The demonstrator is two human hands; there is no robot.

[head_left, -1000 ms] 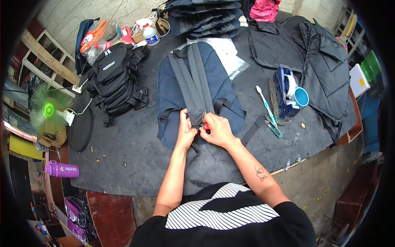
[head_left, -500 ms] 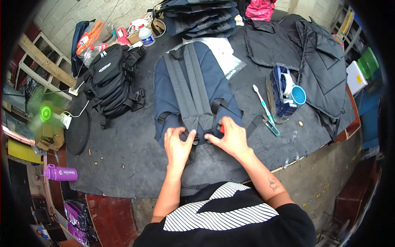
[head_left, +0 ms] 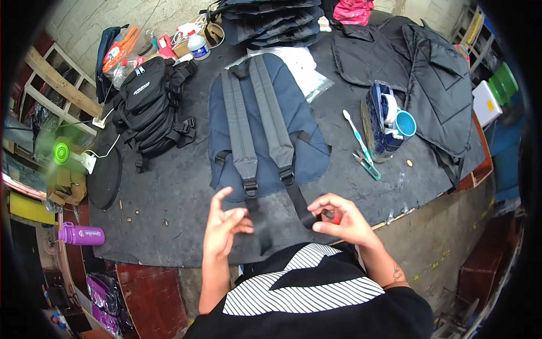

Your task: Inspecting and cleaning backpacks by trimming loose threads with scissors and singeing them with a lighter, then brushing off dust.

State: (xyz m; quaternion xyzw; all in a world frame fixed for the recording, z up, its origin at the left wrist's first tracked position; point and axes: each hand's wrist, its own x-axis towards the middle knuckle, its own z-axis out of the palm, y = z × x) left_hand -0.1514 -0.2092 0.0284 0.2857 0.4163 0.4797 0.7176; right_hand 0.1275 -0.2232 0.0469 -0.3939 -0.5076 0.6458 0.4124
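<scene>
A navy backpack panel [head_left: 237,141] lies on the dark table before me, with two grey padded shoulder straps [head_left: 271,107] running down it to black buckles [head_left: 250,185]. Black webbing [head_left: 298,203] hangs from the buckles toward me. My left hand [head_left: 223,229] is beside the left webbing, which is blurred; its fingers are apart and seem to hold nothing. My right hand [head_left: 347,220] is closed around a small red-handled tool [head_left: 333,216], its kind mostly hidden by the fingers. The right webbing's end reaches that hand's fingertips, and I cannot tell whether it is pinched.
Right of the panel lie a toothbrush [head_left: 357,135], green thread snips [head_left: 370,169] and a blue container [head_left: 384,121] with a tape roll and blue cup. Black quilted pieces [head_left: 440,90] cover the right side. A black bag [head_left: 149,107] sits left, a purple bottle [head_left: 82,234] at the edge.
Both hands have moved off the buckles toward me and apart. The shoulder straps' lower ends have separated, and the webbing now stretches out toward me. The red-handled tool stays in my right hand.
</scene>
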